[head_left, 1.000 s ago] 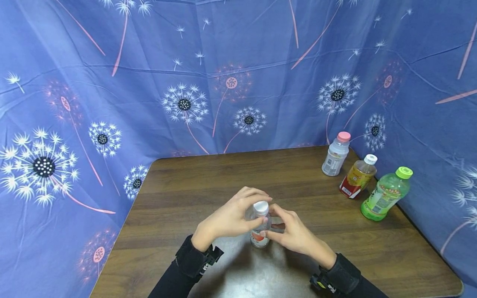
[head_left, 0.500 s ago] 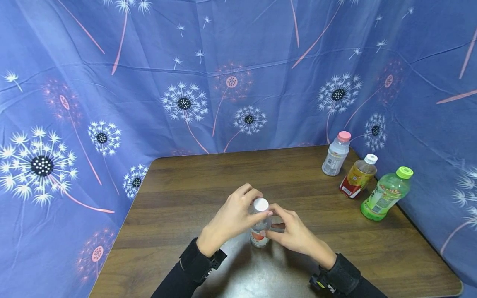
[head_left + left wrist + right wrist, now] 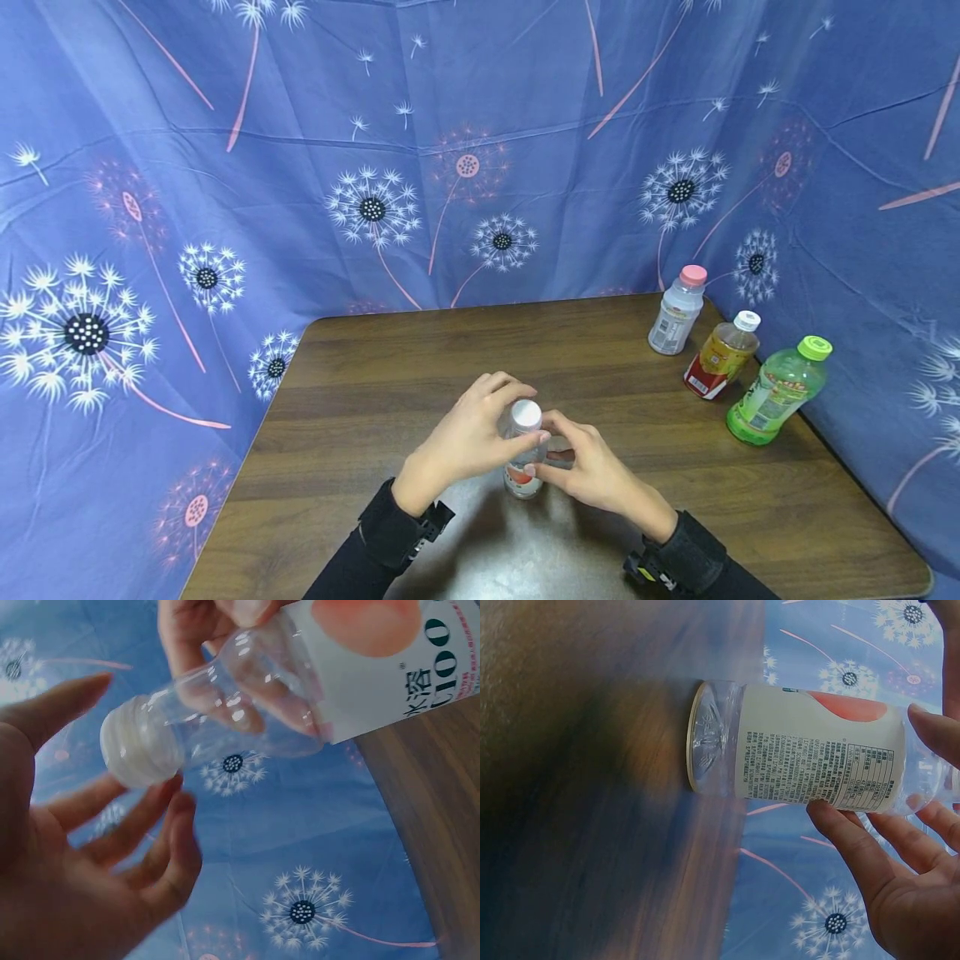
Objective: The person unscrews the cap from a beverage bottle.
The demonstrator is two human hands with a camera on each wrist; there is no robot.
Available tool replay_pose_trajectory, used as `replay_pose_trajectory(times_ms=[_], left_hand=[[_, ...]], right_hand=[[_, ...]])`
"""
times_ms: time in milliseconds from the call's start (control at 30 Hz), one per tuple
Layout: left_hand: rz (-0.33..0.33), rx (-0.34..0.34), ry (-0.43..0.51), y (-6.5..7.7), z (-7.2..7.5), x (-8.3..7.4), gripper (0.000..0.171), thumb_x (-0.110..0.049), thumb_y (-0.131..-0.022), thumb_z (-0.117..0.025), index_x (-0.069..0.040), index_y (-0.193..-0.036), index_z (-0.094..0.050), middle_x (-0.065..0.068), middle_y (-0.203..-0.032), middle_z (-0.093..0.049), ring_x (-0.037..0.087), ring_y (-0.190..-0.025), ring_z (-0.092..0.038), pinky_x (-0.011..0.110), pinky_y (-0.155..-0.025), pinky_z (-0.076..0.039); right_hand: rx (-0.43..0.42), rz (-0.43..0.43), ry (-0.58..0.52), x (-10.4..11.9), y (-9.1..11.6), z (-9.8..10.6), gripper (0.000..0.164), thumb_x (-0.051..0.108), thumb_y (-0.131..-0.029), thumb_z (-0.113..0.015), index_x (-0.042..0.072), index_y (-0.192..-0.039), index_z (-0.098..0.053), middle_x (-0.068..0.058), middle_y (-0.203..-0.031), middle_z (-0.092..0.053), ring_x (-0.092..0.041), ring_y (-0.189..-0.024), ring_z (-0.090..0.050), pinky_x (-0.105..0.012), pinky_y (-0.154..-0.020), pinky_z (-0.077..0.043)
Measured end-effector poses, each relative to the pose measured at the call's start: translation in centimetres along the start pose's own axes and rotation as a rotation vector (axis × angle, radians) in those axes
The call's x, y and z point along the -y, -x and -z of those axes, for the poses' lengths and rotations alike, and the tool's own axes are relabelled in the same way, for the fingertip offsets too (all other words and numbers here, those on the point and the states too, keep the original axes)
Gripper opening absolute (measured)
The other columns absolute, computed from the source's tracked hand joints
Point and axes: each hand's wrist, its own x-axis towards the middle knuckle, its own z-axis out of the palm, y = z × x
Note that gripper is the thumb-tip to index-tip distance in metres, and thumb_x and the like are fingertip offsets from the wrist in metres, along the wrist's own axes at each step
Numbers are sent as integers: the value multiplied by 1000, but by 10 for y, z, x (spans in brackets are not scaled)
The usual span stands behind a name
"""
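Note:
A clear plastic bottle (image 3: 522,478) with a white cap (image 3: 527,414) and a peach-printed label stands upright on the table near its front middle. My right hand (image 3: 592,468) holds it around the upper body, thumb on the near side and fingers on the far side. Around the cap is my left hand (image 3: 467,433), its thumb in front and its fingers behind. The left wrist view shows that thumb (image 3: 67,705) straight and apart from the cap, with the loosely bent fingers close beside it. Above the label (image 3: 817,750), the bottle's wall is see-through.
Towards the table's right edge stand three more bottles: one with a pink cap (image 3: 675,312), one with yellow and red label (image 3: 720,358), and a green one (image 3: 780,390). A blue dandelion-print cloth (image 3: 450,125) hangs behind and beside the wooden table (image 3: 375,375).
My left hand has turned about the cap, its thumb swinging towards the far right and its fingers bending, then loosening slightly. My right hand and the bottle stay in place.

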Motion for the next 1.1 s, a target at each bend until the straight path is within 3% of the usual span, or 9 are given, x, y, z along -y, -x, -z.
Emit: replay_pose_trajectory(times_ms=[133, 300, 533, 733, 833, 933, 1100], left_hand=[[48, -102, -113, 0, -5, -4, 44, -49, -84, -87, -13, -102, -70, -6, -88, -60, 9, -82, -51, 23, -70, -46], [54, -116, -78, -1, -3, -5, 38, -41, -80, -92, -13, -90, -68, -4, -82, -62, 8, -79, -52, 23, -67, -46], [2, -21, 3, -3, 6, -3, 33, -28, -86, -88, -6, -108, -77, 0, -97, -70, 13, -92, -63, 27, -78, -56], [-30, 109, 76, -3, 13, 2, 38, -22, -94, -80, -4, -127, -74, 5, -116, -71, 14, -101, -66, 22, -80, -56], [-39, 131, 79, -2, 15, 2, 39, -20, -95, -79, -4, -130, -72, 6, -119, -69, 15, -103, -66, 23, -81, -57], [-49, 95, 55, -1, 12, 1, 37, -20, -93, -81, -5, -126, -74, 3, -114, -69, 14, -102, -65, 24, -82, -56], [-43, -57, -108, 0, 0, -3, 38, -41, -87, -86, -11, -105, -74, -4, -96, -63, 10, -85, -58, 22, -71, -52]], right_hand=[[0, 3, -1, 0, 0, -1, 59, 12, -87, -86, 27, -136, -57, -1, -131, -70, -24, -117, -70, -35, -83, -64], [-4, 10, 0, 0, 0, -1, 60, 9, -86, -86, 25, -136, -58, -4, -130, -71, -31, -114, -72, -32, -82, -63], [-4, 15, -7, 0, -1, 0, 56, 12, -87, -86, 25, -134, -58, -2, -127, -71, -37, -113, -72, -32, -82, -64], [-3, 8, 0, -1, -1, -1, 54, 13, -88, -86, 25, -133, -58, -1, -124, -72, -35, -110, -73, -32, -81, -64], [-3, 14, -6, -3, -1, -2, 52, 13, -89, -85, 24, -132, -59, -3, -124, -72, -34, -109, -74, -31, -82, -63], [-6, 19, -5, -3, -1, -2, 50, 15, -89, -85, 23, -131, -60, -3, -125, -72, -30, -110, -74, -32, -82, -63], [-6, 21, 5, -2, 0, -1, 53, 14, -89, -85, 25, -134, -59, -2, -127, -71, -21, -114, -71, -37, -82, -64]])
